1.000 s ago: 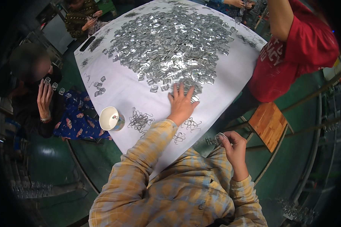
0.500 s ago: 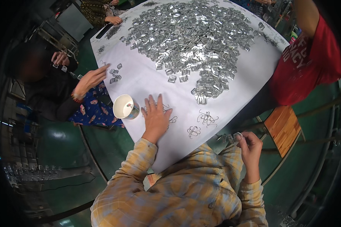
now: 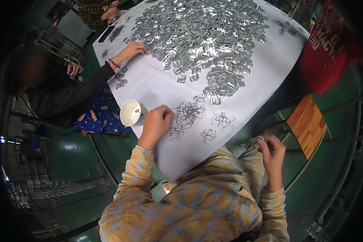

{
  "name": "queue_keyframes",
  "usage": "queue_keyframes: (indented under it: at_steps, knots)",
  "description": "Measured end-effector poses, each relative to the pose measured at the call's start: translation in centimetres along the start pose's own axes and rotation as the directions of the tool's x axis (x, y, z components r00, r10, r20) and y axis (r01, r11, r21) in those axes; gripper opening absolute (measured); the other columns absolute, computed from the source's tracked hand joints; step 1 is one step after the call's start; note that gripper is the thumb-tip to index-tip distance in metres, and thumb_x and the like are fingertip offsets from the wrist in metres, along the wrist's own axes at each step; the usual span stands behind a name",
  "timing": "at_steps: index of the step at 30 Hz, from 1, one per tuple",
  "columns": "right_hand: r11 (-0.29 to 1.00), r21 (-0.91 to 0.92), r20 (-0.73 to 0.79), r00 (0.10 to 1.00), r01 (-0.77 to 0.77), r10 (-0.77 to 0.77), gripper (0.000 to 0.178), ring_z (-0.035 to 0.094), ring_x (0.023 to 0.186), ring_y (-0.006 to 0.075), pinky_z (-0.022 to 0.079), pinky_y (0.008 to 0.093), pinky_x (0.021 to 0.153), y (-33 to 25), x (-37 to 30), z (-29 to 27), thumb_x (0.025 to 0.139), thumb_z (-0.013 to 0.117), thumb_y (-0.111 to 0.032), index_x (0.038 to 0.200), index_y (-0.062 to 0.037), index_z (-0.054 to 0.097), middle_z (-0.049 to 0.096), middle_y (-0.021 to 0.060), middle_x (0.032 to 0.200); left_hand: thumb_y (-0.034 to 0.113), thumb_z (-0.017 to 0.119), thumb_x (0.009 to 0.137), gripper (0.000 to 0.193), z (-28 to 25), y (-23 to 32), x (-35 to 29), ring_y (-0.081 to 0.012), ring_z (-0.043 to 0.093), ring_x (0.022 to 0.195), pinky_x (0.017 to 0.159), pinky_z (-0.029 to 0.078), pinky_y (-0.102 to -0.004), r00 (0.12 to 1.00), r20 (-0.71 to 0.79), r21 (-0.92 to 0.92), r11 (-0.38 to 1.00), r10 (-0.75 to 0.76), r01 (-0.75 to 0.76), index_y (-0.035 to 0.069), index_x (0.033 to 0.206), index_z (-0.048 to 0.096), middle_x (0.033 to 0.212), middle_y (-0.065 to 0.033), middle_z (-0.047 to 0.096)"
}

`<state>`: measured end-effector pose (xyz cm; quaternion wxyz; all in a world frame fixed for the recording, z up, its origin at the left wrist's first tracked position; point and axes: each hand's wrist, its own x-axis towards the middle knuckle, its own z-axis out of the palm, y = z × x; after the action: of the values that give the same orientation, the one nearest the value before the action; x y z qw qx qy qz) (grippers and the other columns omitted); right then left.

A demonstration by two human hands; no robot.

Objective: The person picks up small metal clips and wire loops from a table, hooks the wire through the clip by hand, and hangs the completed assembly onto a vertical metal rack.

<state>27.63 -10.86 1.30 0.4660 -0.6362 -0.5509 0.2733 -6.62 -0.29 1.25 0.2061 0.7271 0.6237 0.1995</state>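
My left hand point(image 3: 155, 126) is just above the white table, its fingers curled in and the thumb against them. Whatever it may pinch is too small to make out. Beside its fingertips lies a loose heap of thin bent wire hooks point(image 3: 188, 114). Close by are two smaller clusters of the same wire hooks point(image 3: 222, 119). Off the table's near right edge, my right hand point(image 3: 273, 153) pinches a small shiny metal buckle point(image 3: 257, 140) between thumb and fingers. More small metal pieces, blurred, hang next to it. A white paper cup point(image 3: 131, 113) stands left of my left hand.
A large mound of silvery metal buckles point(image 3: 205, 36) covers the far part of the white tabletop point(image 3: 246, 109). At the left, a co-worker's hand point(image 3: 131, 51) reaches to the mound. Someone in a red shirt point(image 3: 334, 52) is at the right, near a wooden stool point(image 3: 308, 125).
My left hand has gone from spread flat to curled and shifted slightly left, uncovering the wire hooks. My right hand keeps its pinch. The left co-worker's hand has moved to the mound.
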Motion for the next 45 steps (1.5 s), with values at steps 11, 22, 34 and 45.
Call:
queue_keyframes:
  at_steps: [11, 22, 34, 45]
  knots:
    - [1.000, 0.015, 0.067, 0.998, -0.001, 0.000, 0.011, 0.048, 0.054, 0.0127, 0.039, 0.0251, 0.053, -0.4, -0.4, 0.4, 0.078, 0.068, -0.005, 0.077, 0.0032, 0.061, 0.054, 0.0065, 0.063, 0.010, 0.057, 0.087, 0.013, 0.3, 0.2, -1.4, -0.0107, 0.059, 0.059, 0.056, 0.047, -0.0244, 0.987, 0.134, -0.299, 0.946, -0.091, 0.127, -0.002, 0.086, 0.062, 0.064, -0.0042, 0.059]
    - [0.999, 0.043, 0.084, 0.996, -0.018, 0.014, 0.009, 0.054, 0.055, 0.0119, 0.040, 0.0243, 0.052, -0.6, -0.6, 1.1, 0.079, 0.067, -0.005, 0.078, 0.0026, 0.063, 0.056, 0.0059, 0.064, 0.008, 0.061, 0.069, 0.006, 3.0, 0.6, -2.8, -0.0326, 0.060, 0.064, 0.060, 0.049, -0.0419, 0.977, 0.115, 0.446, 0.870, 0.179, -0.211, 0.003, 0.067, 0.062, 0.070, -0.0135, 0.062]
    - [0.985, 0.164, 0.208, 0.978, -0.056, 0.021, 0.012, 0.049, 0.060, 0.0086, 0.040, 0.0223, 0.056, -1.1, -0.7, 1.6, 0.074, 0.069, 0.000, 0.085, 0.0033, 0.064, 0.054, 0.0028, 0.070, 0.002, 0.064, 0.071, 0.005, 1.6, 3.2, -1.1, -0.0118, 0.054, 0.056, 0.053, 0.042, -0.0259, 0.996, -0.019, -0.221, 0.971, 0.086, -0.088, 0.001, 0.072, 0.060, 0.065, -0.0043, 0.059]
    - [0.980, 0.199, 0.211, 0.976, 0.014, -0.057, 0.014, 0.050, 0.059, 0.0107, 0.040, 0.0240, 0.054, -2.9, -0.5, 2.5, 0.072, 0.071, -0.002, 0.084, 0.0029, 0.066, 0.054, 0.0044, 0.067, -0.003, 0.065, 0.076, 0.006, 5.6, 12.0, -1.8, -0.0104, 0.052, 0.067, 0.060, 0.041, -0.0219, 0.899, -0.110, -0.690, 0.618, 0.423, -0.376, 0.000, 0.079, 0.061, 0.078, -0.0053, 0.059]
